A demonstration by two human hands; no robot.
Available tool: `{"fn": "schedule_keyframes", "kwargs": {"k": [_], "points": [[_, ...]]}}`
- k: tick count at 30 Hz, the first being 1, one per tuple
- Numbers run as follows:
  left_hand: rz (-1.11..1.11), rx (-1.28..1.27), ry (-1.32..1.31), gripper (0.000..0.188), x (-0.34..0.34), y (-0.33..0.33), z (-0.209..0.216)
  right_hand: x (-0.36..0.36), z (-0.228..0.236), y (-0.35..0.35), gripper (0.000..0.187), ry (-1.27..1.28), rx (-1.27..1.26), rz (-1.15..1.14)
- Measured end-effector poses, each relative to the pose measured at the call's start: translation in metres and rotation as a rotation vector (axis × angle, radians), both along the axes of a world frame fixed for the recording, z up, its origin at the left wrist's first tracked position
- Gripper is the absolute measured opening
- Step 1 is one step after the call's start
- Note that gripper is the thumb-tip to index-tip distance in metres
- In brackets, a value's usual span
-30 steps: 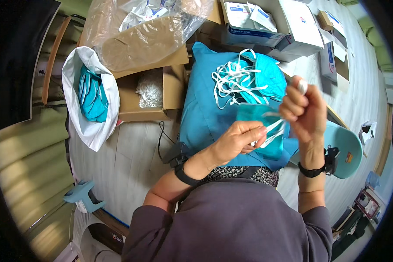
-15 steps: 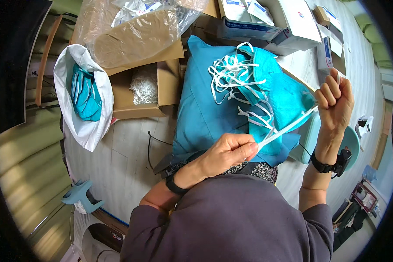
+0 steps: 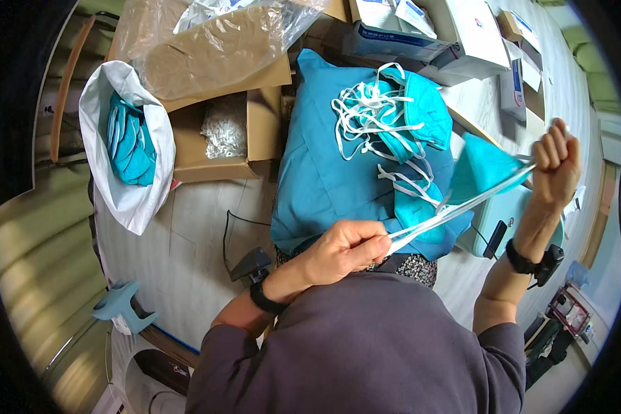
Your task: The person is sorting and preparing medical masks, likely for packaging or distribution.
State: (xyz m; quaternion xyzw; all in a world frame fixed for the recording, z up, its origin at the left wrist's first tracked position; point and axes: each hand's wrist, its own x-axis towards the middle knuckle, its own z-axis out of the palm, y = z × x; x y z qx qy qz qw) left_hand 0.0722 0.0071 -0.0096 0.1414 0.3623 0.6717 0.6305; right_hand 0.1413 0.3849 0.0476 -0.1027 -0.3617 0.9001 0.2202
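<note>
A teal face mask [image 3: 481, 167] hangs in the air over the right side of the teal cloth-covered cushion [image 3: 307, 179] on my lap. Its white straps [image 3: 455, 210] are stretched tight between my two fists. My left hand [image 3: 348, 250] is closed on one end, low in front of my body. Raised at the right, my right hand [image 3: 556, 164] grips the other end. Behind them, more teal masks [image 3: 428, 109] lie on the cushion with white straps [image 3: 369, 110] tangled in loops. Another mask [image 3: 414, 207] lies partly beneath the stretched straps.
At left stands a white bag [image 3: 162, 141] holding several teal masks. Beside it, an open cardboard box [image 3: 263, 124] contains a bundle of white straps [image 3: 225, 131]. Plastic-wrapped cardboard [image 3: 214, 58] and white-and-blue boxes [image 3: 472, 41] are at the back. A pale teal container [image 3: 493, 221] is at right.
My right hand has moved up and outward, and my left hand slightly left and down. The straps are stretched longer, and the held mask has lifted off the others on the cushion.
</note>
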Motion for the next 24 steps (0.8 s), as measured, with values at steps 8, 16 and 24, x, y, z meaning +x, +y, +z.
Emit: {"fn": "schedule_keyframes", "kwargs": {"k": [8, 16, 24], "points": [[0.072, 0.057, -0.185, 0.033, -0.012, 0.026, -0.021, -0.034, 0.012, -0.057, 0.014, -0.115, 0.210, 0.011], [0.132, 0.189, -0.226, 0.022, -0.045, 0.065, -0.024, -0.053, -0.005, -0.107, 0.017, -0.178, 0.212, 0.134], [0.223, 0.185, -0.169, 0.037, -0.047, 0.082, -0.026, -0.062, -0.015, -0.137, 0.017, -0.143, 0.257, 0.235]]}}
